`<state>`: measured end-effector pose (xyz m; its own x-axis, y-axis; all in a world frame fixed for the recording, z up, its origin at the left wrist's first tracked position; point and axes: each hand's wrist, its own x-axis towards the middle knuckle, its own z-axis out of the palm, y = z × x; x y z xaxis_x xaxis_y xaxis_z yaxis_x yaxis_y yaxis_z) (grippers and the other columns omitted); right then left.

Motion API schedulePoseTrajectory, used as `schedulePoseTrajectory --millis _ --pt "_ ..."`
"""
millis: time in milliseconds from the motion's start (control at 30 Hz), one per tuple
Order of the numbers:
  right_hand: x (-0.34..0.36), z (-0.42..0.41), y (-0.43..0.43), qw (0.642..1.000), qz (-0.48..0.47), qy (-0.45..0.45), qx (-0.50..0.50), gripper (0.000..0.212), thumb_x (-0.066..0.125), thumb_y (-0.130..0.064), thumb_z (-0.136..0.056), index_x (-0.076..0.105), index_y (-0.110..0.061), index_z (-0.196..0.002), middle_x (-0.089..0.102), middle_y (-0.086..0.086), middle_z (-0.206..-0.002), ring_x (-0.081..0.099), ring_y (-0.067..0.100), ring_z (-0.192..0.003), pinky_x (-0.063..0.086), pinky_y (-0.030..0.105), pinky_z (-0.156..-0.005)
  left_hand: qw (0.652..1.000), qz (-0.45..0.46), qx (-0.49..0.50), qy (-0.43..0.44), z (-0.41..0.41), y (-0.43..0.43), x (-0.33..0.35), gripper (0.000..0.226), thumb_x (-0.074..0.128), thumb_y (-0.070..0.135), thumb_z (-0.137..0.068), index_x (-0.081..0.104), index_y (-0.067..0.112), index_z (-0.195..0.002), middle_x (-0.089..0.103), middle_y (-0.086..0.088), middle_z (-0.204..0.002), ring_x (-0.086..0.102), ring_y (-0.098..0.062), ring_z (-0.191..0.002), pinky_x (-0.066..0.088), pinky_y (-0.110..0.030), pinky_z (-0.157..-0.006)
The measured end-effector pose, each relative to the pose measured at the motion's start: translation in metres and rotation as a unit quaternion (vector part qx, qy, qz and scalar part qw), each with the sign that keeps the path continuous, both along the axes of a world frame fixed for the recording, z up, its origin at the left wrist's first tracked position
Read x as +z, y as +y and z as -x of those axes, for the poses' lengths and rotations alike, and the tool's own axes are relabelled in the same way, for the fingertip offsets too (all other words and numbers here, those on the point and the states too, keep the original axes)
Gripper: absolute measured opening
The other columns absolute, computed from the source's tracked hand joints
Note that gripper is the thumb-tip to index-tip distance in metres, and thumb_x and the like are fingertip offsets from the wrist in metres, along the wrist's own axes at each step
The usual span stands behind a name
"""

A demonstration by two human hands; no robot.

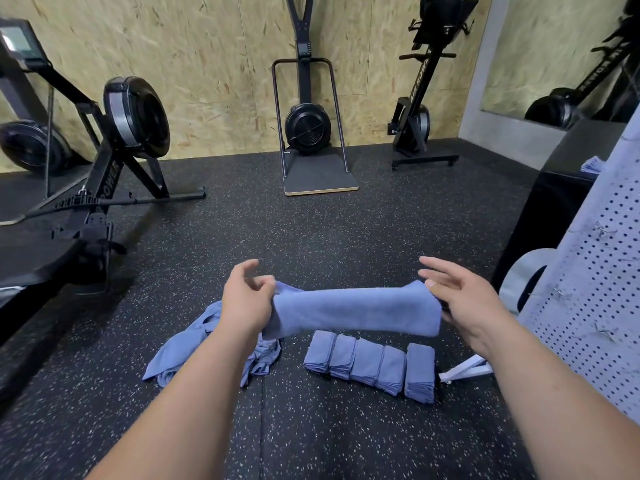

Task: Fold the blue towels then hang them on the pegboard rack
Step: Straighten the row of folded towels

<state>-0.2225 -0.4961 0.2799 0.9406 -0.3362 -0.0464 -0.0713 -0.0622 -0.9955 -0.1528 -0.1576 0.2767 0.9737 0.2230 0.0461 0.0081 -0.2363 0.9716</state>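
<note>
A folded blue towel (356, 311) stretches level between my hands above the floor. My left hand (246, 299) pinches its left end between thumb and curled fingers. My right hand (460, 299) holds its right end, thumb on top and fingers underneath, the upper fingers extended. Below it, several folded blue towels (372, 365) lie side by side in a row on the floor. A heap of unfolded blue towels (194, 344) lies to the left, partly behind my left forearm. The white pegboard rack (588, 306) leans at the right edge, with metal hooks on it.
The black speckled rubber floor (311, 427) spreads all around. A rowing machine (104, 161) stands at left, a ski machine (308, 133) by the back wall, another upright rower (419, 109) beside it. A black box (554, 202) and a white bracket (464, 370) sit near the pegboard.
</note>
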Motion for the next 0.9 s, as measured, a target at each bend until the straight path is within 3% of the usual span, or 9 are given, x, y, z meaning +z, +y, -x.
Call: schedulePoseTrajectory --millis 133,267,367,467,567,733,900 --pt "0.005 0.002 0.001 0.997 0.032 -0.052 -0.041 0.035 0.062 -0.004 -0.104 0.079 -0.032 -0.117 0.081 -0.011 -0.110 0.070 0.002 -0.114 0.050 0.028 -0.098 0.997 0.047 0.027 -0.054 0.000 0.001 0.003 0.045 0.076 0.022 -0.096 0.058 0.033 -0.137 0.080 0.016 -0.098 0.072 -0.009 -0.107 0.052 -0.038 -0.102" --pt "0.006 0.002 0.000 0.996 0.057 -0.048 -0.039 0.033 0.059 -0.004 -0.106 0.079 -0.029 -0.113 0.082 -0.009 -0.101 0.073 0.003 -0.107 0.050 0.025 -0.089 0.997 0.058 -0.006 -0.046 0.001 0.002 0.004 0.037 0.077 0.019 -0.097 0.065 0.033 -0.129 0.081 0.013 -0.097 0.073 -0.010 -0.105 0.054 -0.034 -0.093" --pt "0.002 0.002 -0.004 0.996 0.087 -0.024 -0.011 0.034 0.059 -0.003 -0.104 0.079 -0.029 -0.112 0.082 -0.011 -0.102 0.072 0.003 -0.108 0.050 0.026 -0.092 0.996 0.036 -0.075 -0.021 0.001 0.005 0.002 0.037 0.072 0.009 -0.099 0.066 0.032 -0.128 0.081 0.009 -0.102 0.073 -0.018 -0.104 0.053 -0.032 -0.081" --pt "-0.001 0.002 -0.007 0.997 0.069 -0.012 0.028 0.035 0.072 0.000 -0.096 0.077 -0.027 -0.117 0.081 -0.009 -0.112 0.072 0.003 -0.110 0.051 0.028 -0.094 0.992 0.012 -0.127 0.003 0.001 0.011 -0.002 0.045 0.067 -0.003 -0.098 0.069 0.033 -0.125 0.080 0.007 -0.108 0.071 -0.027 -0.114 0.058 -0.043 -0.092" --pt "-0.003 0.003 -0.010 0.996 0.081 -0.011 0.044 0.053 0.081 0.008 -0.084 0.076 -0.028 -0.123 0.079 -0.011 -0.117 0.073 0.006 -0.113 0.053 0.033 -0.101 0.989 -0.013 -0.147 0.007 0.001 0.013 0.000 0.050 0.077 -0.005 -0.090 0.073 0.032 -0.124 0.079 0.007 -0.111 0.073 -0.023 -0.110 0.060 -0.042 -0.099" --pt "-0.003 0.005 -0.013 0.991 0.130 -0.016 0.025 0.054 0.079 0.013 -0.081 0.080 -0.030 -0.112 0.080 -0.013 -0.111 0.075 0.009 -0.107 0.058 0.037 -0.100 0.978 -0.156 -0.141 -0.009 0.003 0.015 0.002 0.048 0.085 0.002 -0.082 0.076 0.028 -0.121 0.078 0.006 -0.103 0.075 -0.014 -0.094 0.062 -0.036 -0.093" --pt "-0.007 0.005 -0.016 0.968 0.247 -0.017 0.039 0.049 0.080 0.005 -0.083 0.078 -0.035 -0.110 0.078 -0.021 -0.104 0.075 0.007 -0.097 0.061 0.037 -0.093 0.936 -0.314 -0.144 -0.064 0.008 0.014 0.005 0.029 0.082 0.015 -0.089 0.079 0.031 -0.113 0.071 0.008 -0.105 0.066 -0.016 -0.098 0.053 -0.031 -0.090"
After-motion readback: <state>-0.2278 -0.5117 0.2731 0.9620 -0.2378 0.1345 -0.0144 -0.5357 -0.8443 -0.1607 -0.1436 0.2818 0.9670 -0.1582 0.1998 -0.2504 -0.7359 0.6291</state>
